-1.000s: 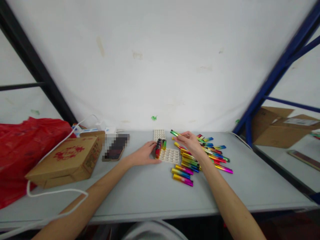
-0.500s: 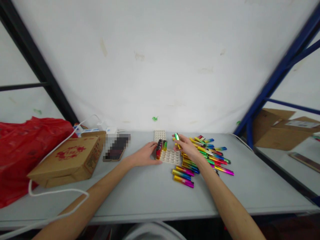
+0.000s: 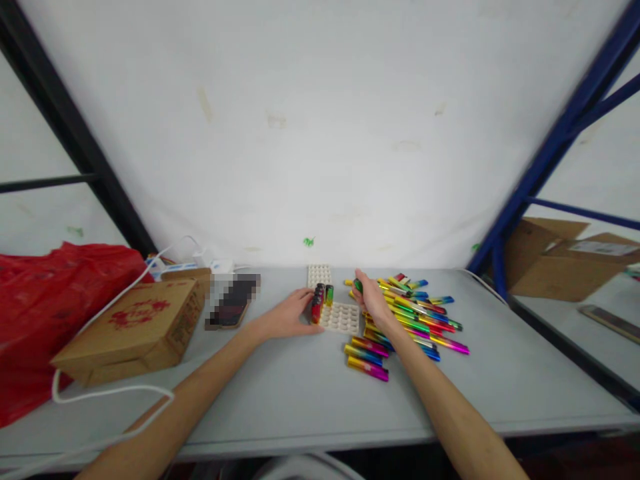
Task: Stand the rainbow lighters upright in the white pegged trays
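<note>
A white tray with round holes (image 3: 343, 318) lies on the grey table (image 3: 280, 387). A few shiny coloured tubes (image 3: 320, 299) stand upright in the tray's left end. My left hand (image 3: 287, 315) rests on the table against the tray's left side, fingers spread beside those tubes. My right hand (image 3: 370, 298) is closed round one green tube (image 3: 358, 285), held nearly upright just right of the tray. A heap of rainbow-coloured tubes (image 3: 410, 321) lies to the right of that hand.
A second white tray (image 3: 319, 273) lies behind the first. A phone (image 3: 231, 303) and a brown cardboard box (image 3: 133, 325) sit to the left, with a red plastic bag (image 3: 45, 300) and a white cable (image 3: 110, 393). More cardboard boxes (image 3: 565, 257) stand beyond the blue frame (image 3: 545, 160).
My right hand lifted a green tube from the heap, turned it from lying flat to nearly upright, and carried it leftward to the tray. My left hand stayed by the tray.
</note>
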{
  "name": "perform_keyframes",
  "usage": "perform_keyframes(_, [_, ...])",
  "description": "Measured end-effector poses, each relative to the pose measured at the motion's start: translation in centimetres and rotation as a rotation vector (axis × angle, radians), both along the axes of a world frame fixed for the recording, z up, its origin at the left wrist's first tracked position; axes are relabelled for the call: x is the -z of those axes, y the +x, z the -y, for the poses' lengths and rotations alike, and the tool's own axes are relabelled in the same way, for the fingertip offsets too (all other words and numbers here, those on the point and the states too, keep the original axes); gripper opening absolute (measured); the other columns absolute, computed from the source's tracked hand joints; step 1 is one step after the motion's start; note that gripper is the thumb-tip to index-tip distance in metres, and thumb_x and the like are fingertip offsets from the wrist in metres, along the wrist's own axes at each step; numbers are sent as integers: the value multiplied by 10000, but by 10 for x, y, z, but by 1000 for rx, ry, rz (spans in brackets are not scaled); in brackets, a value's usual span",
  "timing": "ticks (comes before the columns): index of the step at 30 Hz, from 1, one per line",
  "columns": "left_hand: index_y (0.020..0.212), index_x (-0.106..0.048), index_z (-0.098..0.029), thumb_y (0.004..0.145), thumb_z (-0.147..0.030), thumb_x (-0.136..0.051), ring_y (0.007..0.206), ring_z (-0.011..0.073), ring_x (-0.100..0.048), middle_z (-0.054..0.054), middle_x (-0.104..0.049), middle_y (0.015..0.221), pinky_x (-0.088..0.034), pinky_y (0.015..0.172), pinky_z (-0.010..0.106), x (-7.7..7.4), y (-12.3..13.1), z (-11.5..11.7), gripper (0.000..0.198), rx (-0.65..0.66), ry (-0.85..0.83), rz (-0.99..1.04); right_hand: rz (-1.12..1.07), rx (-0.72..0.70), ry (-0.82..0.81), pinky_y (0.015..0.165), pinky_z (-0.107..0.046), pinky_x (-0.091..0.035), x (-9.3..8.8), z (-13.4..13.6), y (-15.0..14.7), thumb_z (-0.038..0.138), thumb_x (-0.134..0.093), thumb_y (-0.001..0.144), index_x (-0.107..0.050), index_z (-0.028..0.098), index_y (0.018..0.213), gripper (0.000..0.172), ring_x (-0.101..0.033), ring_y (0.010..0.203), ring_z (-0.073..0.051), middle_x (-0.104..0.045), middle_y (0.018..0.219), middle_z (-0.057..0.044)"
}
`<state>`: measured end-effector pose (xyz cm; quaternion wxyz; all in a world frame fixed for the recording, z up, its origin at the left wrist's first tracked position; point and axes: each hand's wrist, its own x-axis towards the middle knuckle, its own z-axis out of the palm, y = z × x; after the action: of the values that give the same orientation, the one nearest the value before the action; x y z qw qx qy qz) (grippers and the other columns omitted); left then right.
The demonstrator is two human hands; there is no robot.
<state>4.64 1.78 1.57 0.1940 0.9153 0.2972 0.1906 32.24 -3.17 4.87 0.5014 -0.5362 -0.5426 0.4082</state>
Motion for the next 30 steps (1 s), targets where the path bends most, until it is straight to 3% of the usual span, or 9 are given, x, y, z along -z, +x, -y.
perform_keyframes(7, [1606, -629, -172, 916, -620, -918, 1596, 438, -577, 226, -617, 1703, -428, 1401, 561, 2, -1, -1, 872, -2, -6, 6, -14, -16, -36, 462, -273, -248, 2, -1, -7, 637, -393, 1072, -346, 307, 596, 581, -254, 458, -135, -304, 494, 46])
perform_keyframes(12, [1586, -649, -184, 902, -633, -927, 1596, 444, -575, 219, -625, 1695, -443, 1391, 550, 2, 0, -2, 864, 2, 3, 9, 0, -34, 1, 483, -273, -263, 0, 2, -9, 875, -407, 1034, -462, 288, 665, 695, -307, 474, -137, -319, 529, 67])
perform_keyframes(15, [1582, -661, -202, 907, -625, -924, 1580, 444, -586, 204, -643, 1679, -462, 1375, 556, 2, 0, -2, 839, 11, 4, 25, 32, -78, 76, 499, -280, -308, -2, 6, -8, 976, -397, 998, -594, 270, 804, 758, -366, 494, -143, -384, 594, 75])
perform_keyframes(18, [1597, -650, -202, 903, -622, -925, 1571, 438, -593, 199, -649, 1670, -468, 1369, 554, 1, 1, -1, 857, 15, 3, 36, 163, -116, 185, 566, -294, -430, -7, 11, -4, 893, -402, 1065, -658, 269, 962, 682, -494, 565, -169, -506, 667, 58])
perform_keyframes(21, [1571, -664, -200, 910, -628, -916, 1565, 435, -594, 198, -650, 1666, -462, 1373, 555, 1, 2, 0, 826, 15, 10, 35, 357, -130, 347, 770, -328, -550, -13, 15, -1, 782, -514, 1099, -667, 261, 968, 558, -652, 761, -203, -665, 794, 1])
perform_keyframes(23, [1551, -673, -201, 917, -617, -912, 1558, 430, -598, 196, -654, 1657, -462, 1372, 552, 0, 3, 1, 795, 14, 6, 28, 464, -121, 439, 869, -356, -561, -14, 15, 0, 752, -591, 1091, -683, 252, 951, 527, -694, 878, -227, -737, 913, -47])
perform_keyframes(30, [1569, -654, -215, 907, -611, -923, 1554, 437, -599, 186, -666, 1647, -466, 1366, 563, -1, 2, 2, 818, 9, 14, 25, 572, -137, 385, 813, -339, -555, -7, 11, -2, 669, -642, 1137, -718, 253, 1011, 441, -745, 811, -233, -803, 851, -40])
